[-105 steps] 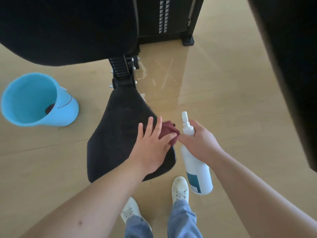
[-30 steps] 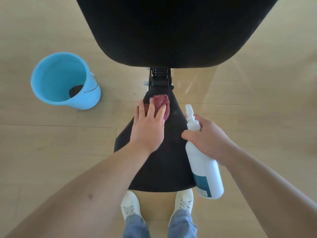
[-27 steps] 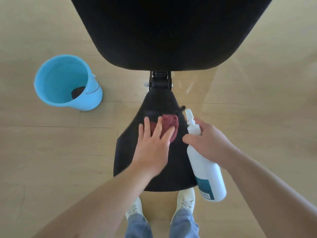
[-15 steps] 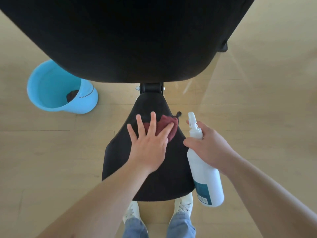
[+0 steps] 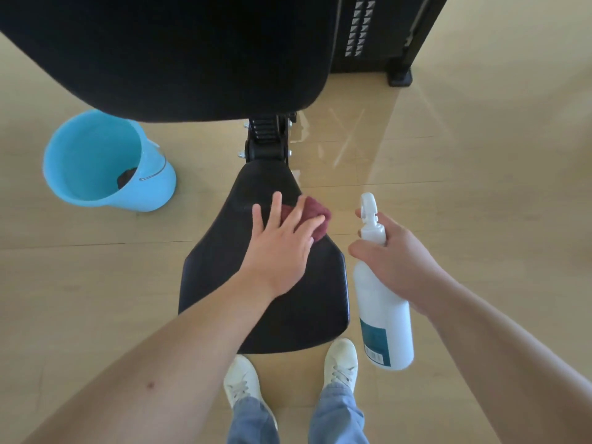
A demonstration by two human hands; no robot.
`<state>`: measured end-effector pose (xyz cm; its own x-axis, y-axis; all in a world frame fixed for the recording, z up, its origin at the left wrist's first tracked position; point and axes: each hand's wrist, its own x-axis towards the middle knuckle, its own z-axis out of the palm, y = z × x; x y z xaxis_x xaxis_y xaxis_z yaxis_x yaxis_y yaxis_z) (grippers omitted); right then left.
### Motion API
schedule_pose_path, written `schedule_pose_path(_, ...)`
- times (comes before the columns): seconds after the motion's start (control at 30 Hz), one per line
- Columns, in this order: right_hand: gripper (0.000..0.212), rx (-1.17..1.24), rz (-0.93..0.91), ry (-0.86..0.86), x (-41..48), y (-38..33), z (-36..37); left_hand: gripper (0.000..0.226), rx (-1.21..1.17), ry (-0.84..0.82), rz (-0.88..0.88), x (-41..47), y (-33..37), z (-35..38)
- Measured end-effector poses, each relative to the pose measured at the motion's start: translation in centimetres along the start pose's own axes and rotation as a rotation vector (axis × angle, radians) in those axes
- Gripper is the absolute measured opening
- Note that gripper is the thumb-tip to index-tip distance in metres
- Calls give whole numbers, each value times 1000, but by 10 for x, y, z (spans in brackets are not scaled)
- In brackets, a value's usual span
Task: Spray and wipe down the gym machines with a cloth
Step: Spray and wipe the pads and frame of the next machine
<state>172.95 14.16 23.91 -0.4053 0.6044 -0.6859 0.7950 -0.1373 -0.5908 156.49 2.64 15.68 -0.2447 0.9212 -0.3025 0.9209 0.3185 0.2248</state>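
Seat wipe judged under way: the red cloth (image 5: 315,216) is pressed at the seat's (image 5: 262,315) one-o'clock edge under the left hand's (image 5: 282,248) flat, spread fingers, the spray bottle (image 5: 384,315) is gripped at three o'clock by the right hand (image 5: 397,254), and the backrest (image 5: 176,52) at twelve seems not yet wiped.

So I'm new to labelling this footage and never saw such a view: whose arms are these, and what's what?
It is one picture from a camera worn on a person's head, looking down, so both arms are the wearer's own. The left hand presses a dark red cloth, fingers straight, onto the black seat of a gym machine. The right hand grips a white spray bottle just right of the seat. Above is the black back pad, with the weight stack behind it. A blue bucket stands on the floor at left, something dark inside. The white shoes below are the wearer's.
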Motion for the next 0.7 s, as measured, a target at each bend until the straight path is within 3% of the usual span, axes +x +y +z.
schedule_pose_path(0.13, 32, -4, -12, 4, -15, 7, 0, 56, 49, -90, 192, -59, 41, 19)
schedule_pose_path(0.27, 33, -36, -11, -14, -27, 7, 5, 56, 111, -127, 309, -75, 39, 17)
schedule_pose_path(0.33, 30, -38, -16, -24, -30, 6, 10, 49, 106, -135, 267, -64, 26, 9)
schedule_pose_path(0.53, 35, -90, -27, -43, -35, 3, 22, 52, 67, -133, -135, -2, -32, -14)
schedule_pose_path(0.63, 36, -95, -38, -35, -36, 3, 24, 53, 133, -91, -118, -1, -34, -13)
schedule_pose_path(0.7, 32, -87, -40, -29, -38, 3, 25, 50, 132, -51, -9, -22, -24, -9)
